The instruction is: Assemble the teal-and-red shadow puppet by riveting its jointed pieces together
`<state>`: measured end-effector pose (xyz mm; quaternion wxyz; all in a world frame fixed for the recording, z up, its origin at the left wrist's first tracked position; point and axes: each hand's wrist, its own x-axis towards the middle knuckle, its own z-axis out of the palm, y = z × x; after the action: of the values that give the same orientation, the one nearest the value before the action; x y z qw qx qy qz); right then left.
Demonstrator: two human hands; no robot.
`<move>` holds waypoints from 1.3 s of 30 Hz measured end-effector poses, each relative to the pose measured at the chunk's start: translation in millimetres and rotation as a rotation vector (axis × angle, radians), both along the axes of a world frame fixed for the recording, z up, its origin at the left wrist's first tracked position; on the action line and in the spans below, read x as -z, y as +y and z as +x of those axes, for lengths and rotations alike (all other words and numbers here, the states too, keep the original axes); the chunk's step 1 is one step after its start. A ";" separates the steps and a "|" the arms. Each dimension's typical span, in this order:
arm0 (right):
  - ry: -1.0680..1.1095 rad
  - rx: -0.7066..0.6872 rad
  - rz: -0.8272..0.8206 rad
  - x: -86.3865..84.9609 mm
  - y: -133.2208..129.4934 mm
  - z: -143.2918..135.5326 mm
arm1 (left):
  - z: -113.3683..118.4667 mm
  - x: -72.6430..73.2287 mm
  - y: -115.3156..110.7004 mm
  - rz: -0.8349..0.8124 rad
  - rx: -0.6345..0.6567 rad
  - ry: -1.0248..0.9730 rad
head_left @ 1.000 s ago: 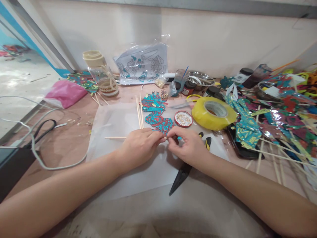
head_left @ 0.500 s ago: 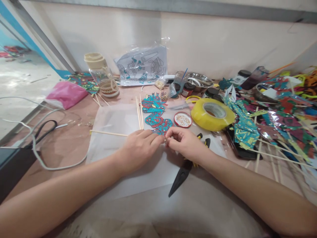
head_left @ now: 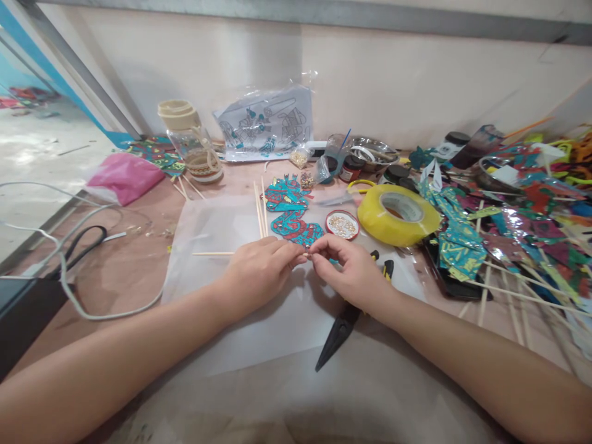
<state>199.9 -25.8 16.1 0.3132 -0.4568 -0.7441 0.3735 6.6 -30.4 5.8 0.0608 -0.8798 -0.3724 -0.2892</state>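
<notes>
A teal and red cut-out puppet [head_left: 291, 213] lies on a white plastic sheet [head_left: 208, 228]. My left hand [head_left: 259, 271] pinches a thin wooden stick [head_left: 213, 253] that runs out to the left, its fingertips at the puppet's lower edge. My right hand [head_left: 349, 271] meets it fingertip to fingertip, pinching something tiny at the same spot; what it is stays hidden. A small round lid with gold bits [head_left: 342, 224] sits just beyond my right hand. Black pliers with yellow-tipped handles [head_left: 340, 330] lie under my right wrist.
A yellow tape roll [head_left: 398, 214] lies right of the lid. Coloured puppet pieces and sticks [head_left: 518, 234] pile up at right. A jar [head_left: 192, 142], a printed plastic bag [head_left: 266, 123], a pink bag [head_left: 123, 176] stand behind. Cables and a black box [head_left: 28, 305] are at left.
The stick in my left hand slid left, then back right. Both hands stay pinched together at the puppet's lower edge, shifting only slightly.
</notes>
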 end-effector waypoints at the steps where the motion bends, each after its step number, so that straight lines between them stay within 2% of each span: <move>1: -0.016 0.003 0.019 0.3 0.3 0.0 | 0.3 -0.2 -0.3 -0.003 0.006 0.004; 8: -0.131 -0.009 0.186 0.8 -0.3 0.2 | 2.1 1.3 -2.4 -0.010 0.030 0.039; 11: -0.119 -0.005 0.176 0.0 -2.2 -0.8 | 2.1 3.5 -2.2 0.002 0.041 0.027; 14: -0.053 0.009 0.037 0.5 -2.1 -2.0 | 0.7 5.3 -1.8 0.030 0.066 0.052; 20: 0.147 -0.033 -0.368 5.1 4.8 -1.5 | -2.1 0.3 -6.0 0.167 0.077 0.187; 24: 0.181 -0.040 -0.443 4.7 7.8 -0.6 | -1.3 -3.5 -7.1 0.207 0.057 0.249; 29: 0.229 -0.051 -0.371 4.1 6.8 0.0 | 0.3 0.8 -1.0 0.085 -0.013 0.102; 33: 0.190 -0.001 -0.159 3.2 5.8 0.9 | -0.4 1.9 2.5 -0.028 0.003 -0.028; 39: 0.061 -0.010 0.049 2.2 3.3 0.6 | -1.7 1.9 3.0 -0.093 0.010 -0.058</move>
<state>200.5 -22.5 13.9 0.3448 -0.4337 -0.7454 0.3706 4.9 -27.4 4.0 0.0076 -0.8748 -0.3824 -0.2972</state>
